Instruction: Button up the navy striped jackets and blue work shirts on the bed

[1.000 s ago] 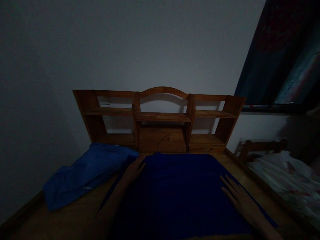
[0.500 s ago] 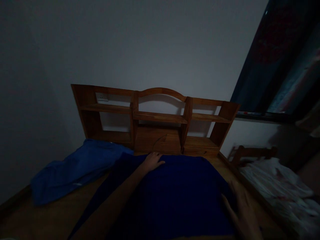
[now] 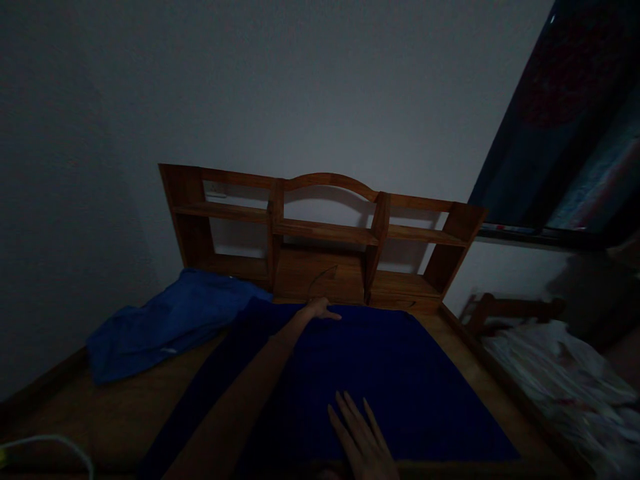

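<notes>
A dark blue piece of cloth (image 3: 400, 373), perhaps a garment, lies spread out on the wooden bed surface. My left hand (image 3: 317, 311) rests at its far edge, thumb stretched out to the right; its other fingers are partly hidden. Nearer to me, my right hand (image 3: 363, 437) lies flat on the cloth's near part with the fingers spread. To the left, a lighter blue garment (image 3: 175, 323) lies loosely crumpled, its right end meeting the dark cloth.
Behind the cloth stands a wooden headboard with shelves (image 3: 325, 233) against a pale wall. A white cable (image 3: 55, 439) curves at the lower left. On the right, beyond the bed's side rail, are a white plastic-looking heap (image 3: 565, 373) and a dark curtained window (image 3: 550, 120).
My right hand has moved left from the cloth's right side to its near middle. My left hand stays at the far edge. The cloth's right side now lies flatter.
</notes>
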`<state>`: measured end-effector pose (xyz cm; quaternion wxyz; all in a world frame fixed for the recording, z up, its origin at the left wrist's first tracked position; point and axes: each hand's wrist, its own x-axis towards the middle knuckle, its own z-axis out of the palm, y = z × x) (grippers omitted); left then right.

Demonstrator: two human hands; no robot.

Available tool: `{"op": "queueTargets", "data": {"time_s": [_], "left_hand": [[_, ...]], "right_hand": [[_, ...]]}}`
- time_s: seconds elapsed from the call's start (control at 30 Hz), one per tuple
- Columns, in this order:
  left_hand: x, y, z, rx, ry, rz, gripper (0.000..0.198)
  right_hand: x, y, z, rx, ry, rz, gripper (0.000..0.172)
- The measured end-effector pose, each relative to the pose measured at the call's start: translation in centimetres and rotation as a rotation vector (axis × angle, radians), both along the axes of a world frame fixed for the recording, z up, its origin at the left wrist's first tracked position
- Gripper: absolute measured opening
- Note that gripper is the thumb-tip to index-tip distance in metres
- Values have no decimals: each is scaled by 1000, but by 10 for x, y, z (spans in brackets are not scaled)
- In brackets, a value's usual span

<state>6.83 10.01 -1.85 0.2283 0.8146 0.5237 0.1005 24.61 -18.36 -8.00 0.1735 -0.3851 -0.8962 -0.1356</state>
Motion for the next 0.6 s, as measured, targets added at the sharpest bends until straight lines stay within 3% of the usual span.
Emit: {"op": "queueTargets", "data": {"time_s": [0.3,0.43,0.6], "left_hand": [[-20,1,-5,-147,-144,-57,54],[-23,-2,-1,-165,-117,-48,57],[-27,-10,7,-171,-51,-13,66]], "right_hand": [[-6,-15,23,-31,-4,99,69],[-5,-19,14,15,14,90,69],[-5,-26,-1,76,112,-14,54]]}}
